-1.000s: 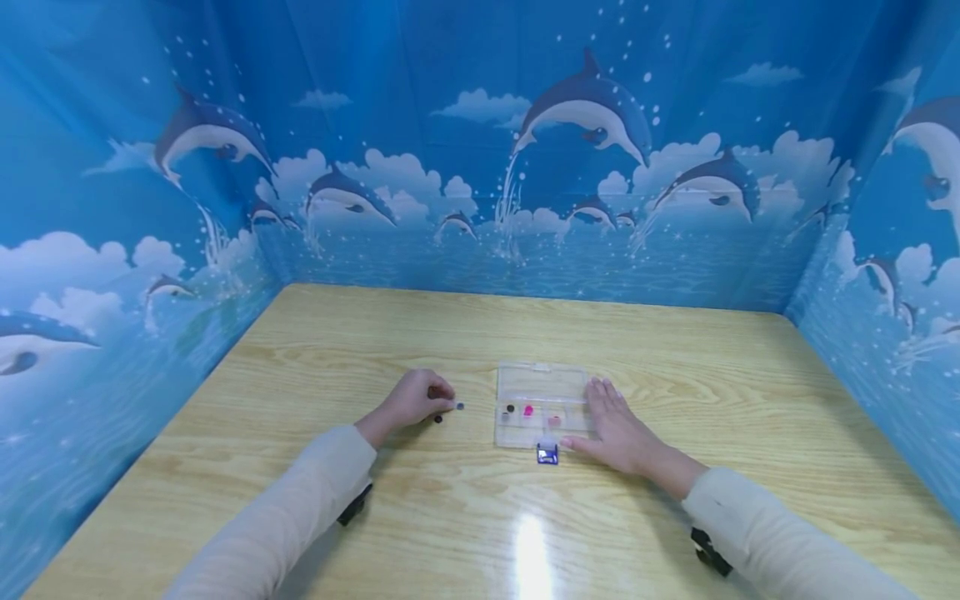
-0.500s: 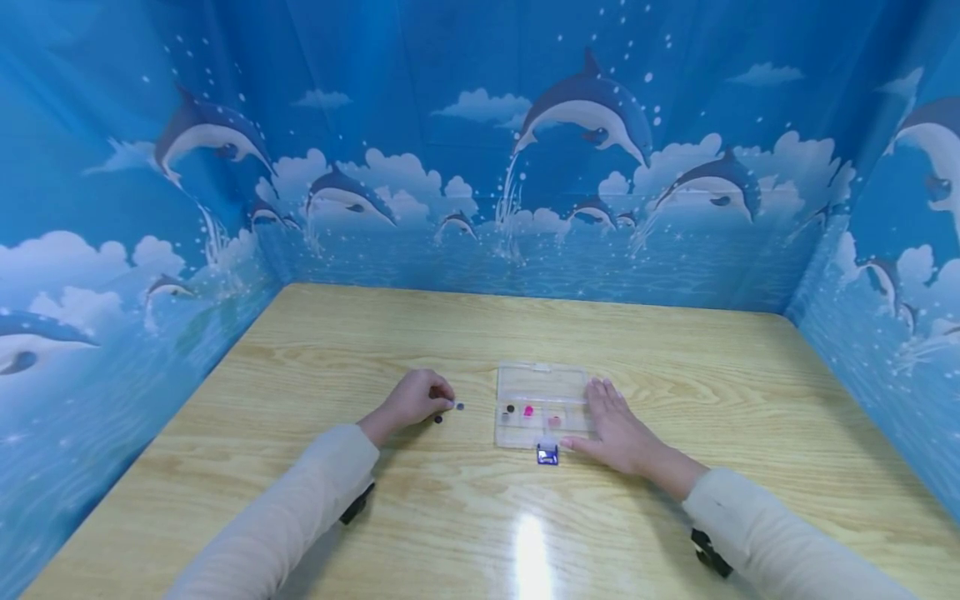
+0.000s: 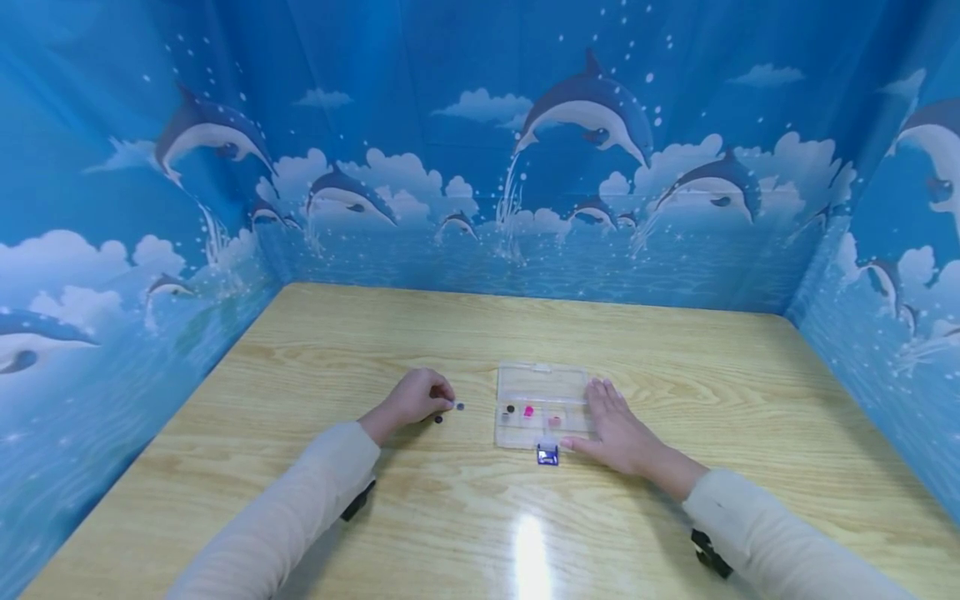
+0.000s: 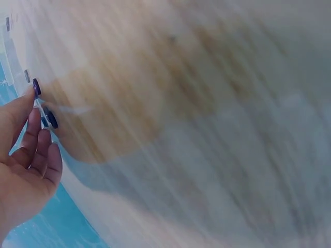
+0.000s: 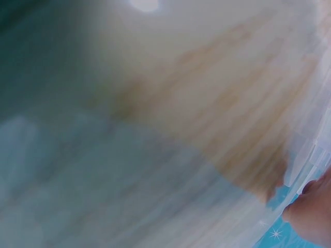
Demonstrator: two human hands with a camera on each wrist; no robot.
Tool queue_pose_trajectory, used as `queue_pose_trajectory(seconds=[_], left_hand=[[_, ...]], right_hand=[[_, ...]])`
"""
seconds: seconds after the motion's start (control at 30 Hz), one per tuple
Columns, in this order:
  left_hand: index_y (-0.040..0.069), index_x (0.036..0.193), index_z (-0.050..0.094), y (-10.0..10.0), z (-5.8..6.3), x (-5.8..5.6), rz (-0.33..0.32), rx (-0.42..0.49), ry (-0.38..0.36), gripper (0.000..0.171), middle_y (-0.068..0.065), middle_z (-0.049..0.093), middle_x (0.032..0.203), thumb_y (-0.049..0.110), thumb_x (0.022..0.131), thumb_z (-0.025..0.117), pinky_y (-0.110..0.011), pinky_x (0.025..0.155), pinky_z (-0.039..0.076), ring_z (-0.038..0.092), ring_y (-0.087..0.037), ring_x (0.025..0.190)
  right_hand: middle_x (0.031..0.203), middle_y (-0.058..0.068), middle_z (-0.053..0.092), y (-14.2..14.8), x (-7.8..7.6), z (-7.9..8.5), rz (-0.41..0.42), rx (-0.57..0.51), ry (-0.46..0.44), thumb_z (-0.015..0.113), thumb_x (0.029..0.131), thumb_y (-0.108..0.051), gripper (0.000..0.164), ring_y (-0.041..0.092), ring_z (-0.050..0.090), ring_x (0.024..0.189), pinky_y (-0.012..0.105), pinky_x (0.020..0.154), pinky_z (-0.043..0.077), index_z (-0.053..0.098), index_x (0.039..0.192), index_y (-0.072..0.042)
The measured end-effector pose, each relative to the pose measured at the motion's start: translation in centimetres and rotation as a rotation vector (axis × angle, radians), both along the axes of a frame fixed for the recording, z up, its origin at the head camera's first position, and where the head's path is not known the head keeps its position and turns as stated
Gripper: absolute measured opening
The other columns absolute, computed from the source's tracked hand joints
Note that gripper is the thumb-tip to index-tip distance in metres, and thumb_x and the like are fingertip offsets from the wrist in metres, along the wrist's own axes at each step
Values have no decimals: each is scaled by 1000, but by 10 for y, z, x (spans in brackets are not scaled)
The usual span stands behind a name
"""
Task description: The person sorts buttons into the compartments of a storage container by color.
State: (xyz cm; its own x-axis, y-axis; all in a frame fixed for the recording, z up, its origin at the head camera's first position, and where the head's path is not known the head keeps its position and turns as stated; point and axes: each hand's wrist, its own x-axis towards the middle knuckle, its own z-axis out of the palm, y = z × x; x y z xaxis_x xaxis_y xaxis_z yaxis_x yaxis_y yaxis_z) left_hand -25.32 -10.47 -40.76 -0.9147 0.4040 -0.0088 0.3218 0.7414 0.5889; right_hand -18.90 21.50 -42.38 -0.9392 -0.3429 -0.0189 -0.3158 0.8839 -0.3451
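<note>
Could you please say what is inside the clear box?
At least a black piece, a magenta piece and a pale pink piece; whatever the right hand covers is hidden.

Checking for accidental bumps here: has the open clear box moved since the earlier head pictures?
No. In the head view, the clear box keeps the same place relative to the table's back edge; no shift shows.

Curtained-off booth, w/ dolphin-print drapes (image 3: 465,125) on 3 sides of tbl (image 3: 442,483).
</note>
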Motion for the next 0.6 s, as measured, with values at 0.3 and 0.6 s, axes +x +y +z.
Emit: queue_pose_trajectory(seconds=[0.3, 0.6], left_hand=[[4, 82, 68, 1, 1, -1, 15, -31, -17, 5, -3, 66, 78, 8, 80, 70, -26, 72, 49, 56, -9, 71], [6, 76, 66, 1, 0, -1, 37, -61, -24, 8, -1, 61, 72, 11, 80, 71, -22, 63, 43, 51, -10, 66]], right_hand=[[149, 33, 11, 0, 0, -1, 0, 5, 10, 50, 86, -58, 98, 46, 6, 139, 54, 114, 11, 13, 141, 15], [149, 33, 11, -1, 1, 1, 0, -2, 3, 51, 86, -57, 97, 46, 6, 139, 54, 114, 11, 14, 141, 15]])
